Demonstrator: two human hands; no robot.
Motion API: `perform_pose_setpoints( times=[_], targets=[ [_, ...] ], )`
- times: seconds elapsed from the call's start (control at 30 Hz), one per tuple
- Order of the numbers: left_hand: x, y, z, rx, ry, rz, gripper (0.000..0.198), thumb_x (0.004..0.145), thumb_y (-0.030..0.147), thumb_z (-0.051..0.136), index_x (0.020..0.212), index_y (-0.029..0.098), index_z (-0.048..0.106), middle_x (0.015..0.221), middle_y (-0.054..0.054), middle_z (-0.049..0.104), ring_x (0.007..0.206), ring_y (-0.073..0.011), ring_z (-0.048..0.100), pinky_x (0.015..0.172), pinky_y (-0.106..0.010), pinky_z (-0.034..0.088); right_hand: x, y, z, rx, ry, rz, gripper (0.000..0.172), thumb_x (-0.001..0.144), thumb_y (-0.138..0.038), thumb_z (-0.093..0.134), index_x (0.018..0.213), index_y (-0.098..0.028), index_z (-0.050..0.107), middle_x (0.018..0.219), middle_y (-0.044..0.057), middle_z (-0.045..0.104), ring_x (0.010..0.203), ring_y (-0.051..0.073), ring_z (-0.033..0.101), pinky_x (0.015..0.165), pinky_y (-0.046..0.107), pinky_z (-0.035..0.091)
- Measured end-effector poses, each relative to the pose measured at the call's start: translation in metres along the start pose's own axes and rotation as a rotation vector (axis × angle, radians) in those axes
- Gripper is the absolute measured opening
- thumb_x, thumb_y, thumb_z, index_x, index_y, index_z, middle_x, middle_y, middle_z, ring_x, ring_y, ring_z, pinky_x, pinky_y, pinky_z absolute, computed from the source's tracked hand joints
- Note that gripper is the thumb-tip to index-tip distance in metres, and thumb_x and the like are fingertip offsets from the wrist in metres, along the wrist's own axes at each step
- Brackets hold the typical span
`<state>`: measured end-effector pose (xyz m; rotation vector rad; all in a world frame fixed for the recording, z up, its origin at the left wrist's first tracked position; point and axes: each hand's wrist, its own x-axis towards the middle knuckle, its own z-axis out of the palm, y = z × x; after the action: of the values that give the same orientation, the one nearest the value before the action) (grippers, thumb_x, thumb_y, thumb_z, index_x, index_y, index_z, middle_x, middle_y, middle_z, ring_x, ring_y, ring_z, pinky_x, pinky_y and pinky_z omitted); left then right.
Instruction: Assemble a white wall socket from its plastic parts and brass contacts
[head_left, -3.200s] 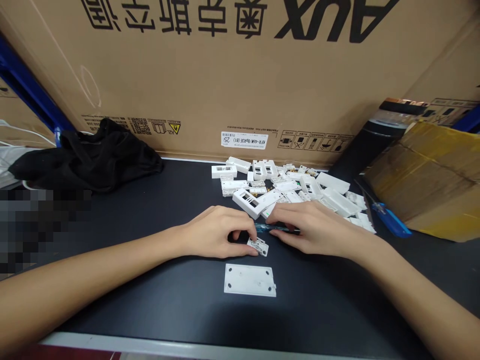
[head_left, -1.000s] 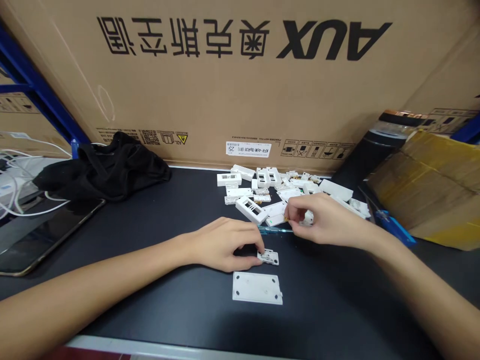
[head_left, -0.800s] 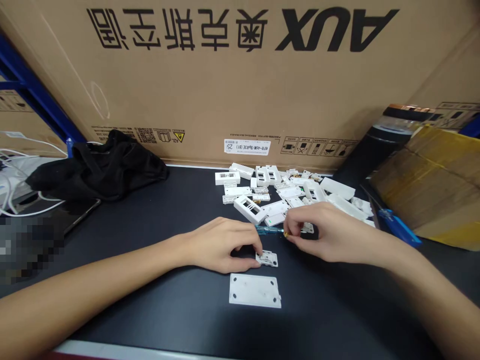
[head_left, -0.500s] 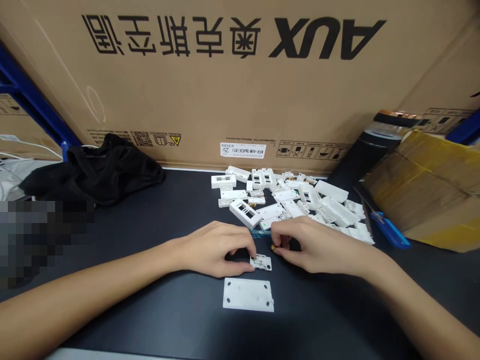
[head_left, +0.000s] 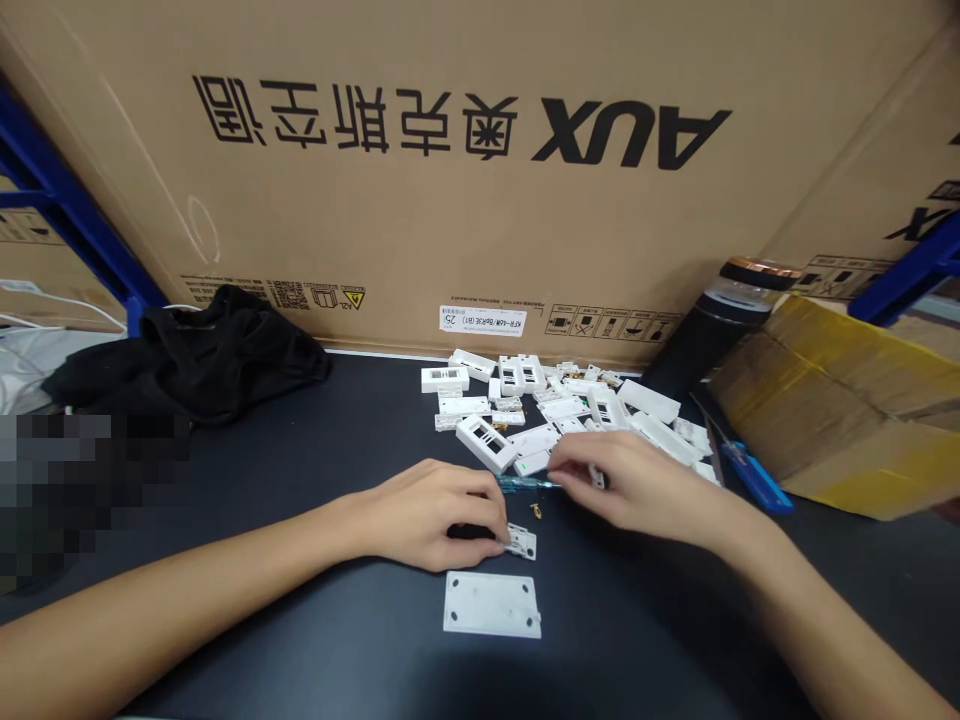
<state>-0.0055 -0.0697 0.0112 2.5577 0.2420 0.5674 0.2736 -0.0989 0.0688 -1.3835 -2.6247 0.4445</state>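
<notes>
My left hand [head_left: 450,515] is closed in a pinch on a small white plastic part [head_left: 522,542] with a round hole, low over the black table. My right hand [head_left: 619,475] has thumb and forefinger together at the right end of a thin, shiny bluish strip [head_left: 521,484]; its exact kind is too small to make out. Between the hands a tiny brass-coloured piece [head_left: 536,510] lies loose on the table. Nearer to me lies a flat white rectangular plate [head_left: 491,605] with holes at its corners.
Behind my hands spreads a pile of white plastic housings and plates [head_left: 540,410]. A large cardboard box [head_left: 375,220] walls off the back. To the right are a black bottle [head_left: 705,320], a blue-handled screwdriver [head_left: 757,477] and a taped carton [head_left: 847,400]. Black cloth [head_left: 202,355] lies left.
My right hand has let go of the brass-coloured piece, which now lies on the table, and has shifted to the bluish strip. My left hand still pinches the white part. The view has tilted upward.
</notes>
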Motion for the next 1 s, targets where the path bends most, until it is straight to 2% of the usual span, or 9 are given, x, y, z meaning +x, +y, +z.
perform_pose_setpoints(
  times=[0.17, 0.33, 0.57, 0.83, 1.0],
  targets=[
    [-0.001, -0.001, 0.001, 0.01, 0.008, -0.003, 0.012, 0.098, 0.027, 0.064, 0.103, 0.023, 0.074, 0.105, -0.003, 0.073, 0.086, -0.013, 0.073, 0.079, -0.022, 0.054, -0.013, 0.048, -0.017, -0.163, 0.183, 0.206, 0.03, 0.1, -0.041, 0.047, 0.093, -0.021, 0.068, 0.091, 0.006, 0.072, 0.08, 0.022, 0.064, 0.073, 0.035, 0.046],
    [-0.001, -0.001, 0.002, 0.012, 0.011, 0.004, 0.011, 0.098, 0.026, 0.064, 0.101, 0.021, 0.073, 0.104, -0.003, 0.073, 0.085, -0.0127, 0.072, 0.078, -0.022, 0.054, -0.023, 0.077, -0.02, -0.206, 0.143, 0.308, 0.035, 0.099, -0.043, 0.045, 0.107, -0.021, 0.071, 0.104, 0.008, 0.074, 0.088, 0.024, 0.068, 0.078, 0.036, 0.05],
    [-0.001, -0.001, 0.003, 0.013, 0.01, 0.004, 0.008, 0.097, 0.025, 0.065, 0.098, 0.02, 0.071, 0.102, -0.003, 0.073, 0.086, -0.013, 0.071, 0.078, -0.023, 0.055, -0.025, 0.081, -0.019, -0.231, 0.095, 0.328, 0.029, 0.093, -0.039, 0.052, 0.09, -0.024, 0.076, 0.097, 0.008, 0.076, 0.087, 0.025, 0.07, 0.074, 0.032, 0.051],
    [0.0, -0.001, 0.003, 0.023, 0.02, 0.01, 0.006, 0.096, 0.024, 0.066, 0.096, 0.02, 0.071, 0.101, -0.003, 0.073, 0.084, -0.0135, 0.072, 0.075, -0.023, 0.054, -0.033, 0.088, -0.023, -0.208, 0.048, 0.436, 0.029, 0.091, -0.042, 0.052, 0.083, -0.024, 0.074, 0.088, 0.005, 0.075, 0.077, 0.022, 0.067, 0.066, 0.032, 0.046],
    [0.0, -0.001, 0.004, 0.016, 0.033, 0.008, 0.006, 0.095, 0.024, 0.067, 0.096, 0.02, 0.071, 0.1, -0.002, 0.074, 0.084, -0.013, 0.072, 0.076, -0.023, 0.054, -0.03, 0.088, -0.022, -0.191, 0.039, 0.401, 0.039, 0.097, -0.046, 0.046, 0.073, -0.022, 0.065, 0.073, 0.003, 0.069, 0.064, 0.018, 0.06, 0.059, 0.03, 0.04]
  ],
)
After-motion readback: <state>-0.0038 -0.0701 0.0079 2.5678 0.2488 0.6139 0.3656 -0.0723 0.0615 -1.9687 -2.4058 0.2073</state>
